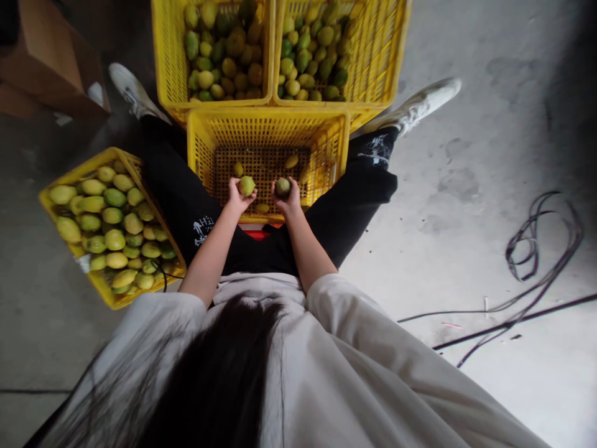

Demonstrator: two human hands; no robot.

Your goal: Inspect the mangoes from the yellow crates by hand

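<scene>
My left hand (pixel 239 195) is closed round a yellow-green lemon (pixel 246 185). A darker, duller green lemon (pixel 282 187) sits in my right hand (pixel 291 199), its fingers wrapped about the fruit. Both hands are held side by side, a short way apart, over the near part of a yellow plastic crate (pixel 339 143) between my legs. Inside this crate lie several loose lemons, among them one beyond my left hand (pixel 238 168) and one toward the right (pixel 291 161). My wrists and fingers hide part of the crate floor.
Two yellow crates with many green and yellow lemons (pixel 228 67) stand beyond the middle one. At my left is a tilted crate (pixel 100 291) full of lemons. A cardboard box (pixel 51 56) stands far left. Black cables (pixel 532 249) lie on the concrete floor at right.
</scene>
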